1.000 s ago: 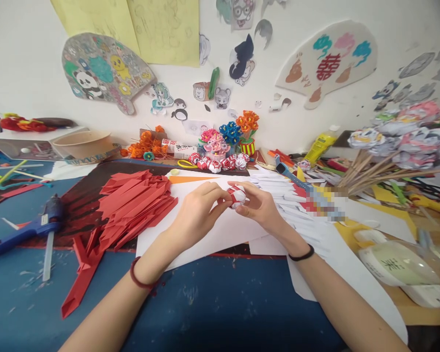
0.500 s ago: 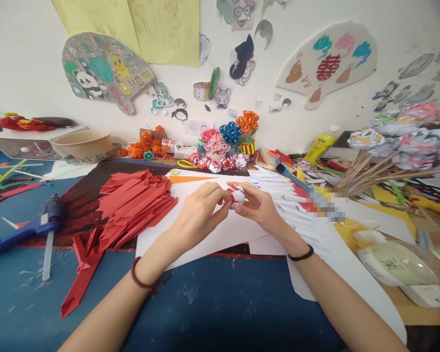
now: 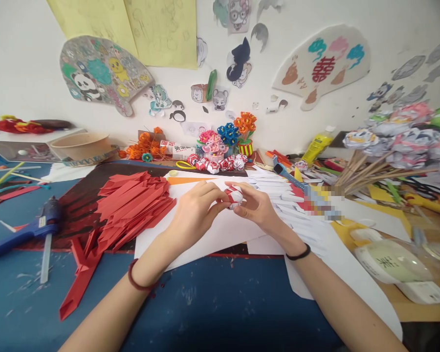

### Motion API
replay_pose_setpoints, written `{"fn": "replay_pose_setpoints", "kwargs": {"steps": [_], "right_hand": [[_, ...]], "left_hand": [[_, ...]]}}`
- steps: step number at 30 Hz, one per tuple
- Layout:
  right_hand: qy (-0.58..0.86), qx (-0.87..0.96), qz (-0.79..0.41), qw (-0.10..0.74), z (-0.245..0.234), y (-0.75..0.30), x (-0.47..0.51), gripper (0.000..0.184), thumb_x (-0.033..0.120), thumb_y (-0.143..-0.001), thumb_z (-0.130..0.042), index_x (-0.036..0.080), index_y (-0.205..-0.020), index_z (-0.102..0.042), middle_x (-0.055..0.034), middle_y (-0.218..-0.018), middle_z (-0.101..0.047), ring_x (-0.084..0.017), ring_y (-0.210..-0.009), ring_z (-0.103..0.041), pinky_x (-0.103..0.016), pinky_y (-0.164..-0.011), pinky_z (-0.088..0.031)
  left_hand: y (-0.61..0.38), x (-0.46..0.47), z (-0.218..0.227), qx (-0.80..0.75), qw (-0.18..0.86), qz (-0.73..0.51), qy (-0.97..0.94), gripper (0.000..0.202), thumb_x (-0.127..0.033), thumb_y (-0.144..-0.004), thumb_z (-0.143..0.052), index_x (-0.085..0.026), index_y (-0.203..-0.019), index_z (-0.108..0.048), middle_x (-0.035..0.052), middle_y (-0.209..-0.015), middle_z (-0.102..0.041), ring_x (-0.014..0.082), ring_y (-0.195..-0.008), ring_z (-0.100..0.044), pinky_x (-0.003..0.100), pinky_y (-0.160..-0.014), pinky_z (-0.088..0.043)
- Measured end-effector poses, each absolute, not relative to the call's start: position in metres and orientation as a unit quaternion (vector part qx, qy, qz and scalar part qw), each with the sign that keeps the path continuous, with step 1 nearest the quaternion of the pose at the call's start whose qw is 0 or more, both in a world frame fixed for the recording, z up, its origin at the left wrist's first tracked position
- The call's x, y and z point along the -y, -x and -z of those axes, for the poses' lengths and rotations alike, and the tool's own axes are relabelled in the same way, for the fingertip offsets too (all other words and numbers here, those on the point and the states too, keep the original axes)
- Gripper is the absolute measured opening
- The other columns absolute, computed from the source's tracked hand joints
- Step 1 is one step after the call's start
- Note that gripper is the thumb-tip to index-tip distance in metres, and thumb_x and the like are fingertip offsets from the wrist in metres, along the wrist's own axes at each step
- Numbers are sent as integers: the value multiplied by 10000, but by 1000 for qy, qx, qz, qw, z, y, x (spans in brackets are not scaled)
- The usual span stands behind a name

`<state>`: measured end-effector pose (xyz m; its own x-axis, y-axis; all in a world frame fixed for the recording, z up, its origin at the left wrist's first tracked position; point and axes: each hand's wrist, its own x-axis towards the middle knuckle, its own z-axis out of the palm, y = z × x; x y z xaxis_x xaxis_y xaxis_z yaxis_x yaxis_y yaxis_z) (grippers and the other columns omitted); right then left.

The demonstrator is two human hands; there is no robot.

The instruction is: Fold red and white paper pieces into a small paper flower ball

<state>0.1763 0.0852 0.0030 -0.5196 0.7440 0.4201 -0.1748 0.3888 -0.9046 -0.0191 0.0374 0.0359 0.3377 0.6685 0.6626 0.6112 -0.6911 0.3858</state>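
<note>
Between my hands, above the white paper (image 3: 205,234), is a small red and white folded-paper ball (image 3: 235,196). My left hand (image 3: 198,208) pinches its left side with thumb and index finger. My right hand (image 3: 258,203) curls round its right side, thumb below and fingers behind. To the left lies a pile of folded red paper strips (image 3: 132,208), with a few joined red pieces (image 3: 81,269) nearer me. Folded white paper strips (image 3: 278,195) lie just past my right hand. Several finished red and white paper balls (image 3: 220,164) sit in a row at the back.
A blue glue gun (image 3: 44,222) lies at left, its glue stick pointing towards me. Beige bowl (image 3: 81,145) stands behind it. At right are a blue wristwatch (image 3: 289,173), a yellow bottle (image 3: 318,145), paper flowers on sticks (image 3: 366,168) and a clear container (image 3: 390,261).
The paper ball has turned slightly in my fingers, so its red bands show differently. Both hands stay on it. The whole view has shifted a little.
</note>
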Motion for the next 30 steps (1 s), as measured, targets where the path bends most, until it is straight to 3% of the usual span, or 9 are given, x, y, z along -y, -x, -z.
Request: {"fn": "replay_pose_setpoints", "kwargs": {"steps": [7,15,23,30], "right_hand": [[208,712,-504,442,-3,-178,-86,518,354,-810,-765,278,-1299,-611,-87,-1268,-556,-248,-1142,-571,-351,-869,-585],[240,702,-516,429,-5,-177,-85,523,366,-795,-770,289,-1287,-612,-76,-1376,-550,-214,-997,-647,-332,-772,-612],[225,679,-546,437,-7,-177,-84,549,308,-782,-787,264,-1300,-609,-58,-1151,-597,-142,-737,-656,-348,-689,-618],[223,641,-574,458,-4,-177,-87,557,314,-798,-772,224,-1315,-585,-52,-1036,-642,-163,-755,-660,-391,-734,-616]], "left_hand": [[19,-34,-40,-385,77,-423,-817,62,-189,-929,-587,-177,-876,-618,10,-819,-613,144,-785,-547,289,-738,-440],[18,-32,-40,-378,34,-401,-834,111,-221,-963,-527,-174,-895,-600,28,-825,-599,163,-788,-515,306,-722,-418],[13,-30,-40,-388,-17,-415,-823,110,-207,-950,-565,-194,-855,-619,15,-822,-667,162,-719,-446,324,-703,-374],[16,-32,-46,-389,-48,-471,-790,72,-171,-932,-593,-199,-867,-605,-1,-836,-674,146,-749,-515,319,-746,-394]]}}
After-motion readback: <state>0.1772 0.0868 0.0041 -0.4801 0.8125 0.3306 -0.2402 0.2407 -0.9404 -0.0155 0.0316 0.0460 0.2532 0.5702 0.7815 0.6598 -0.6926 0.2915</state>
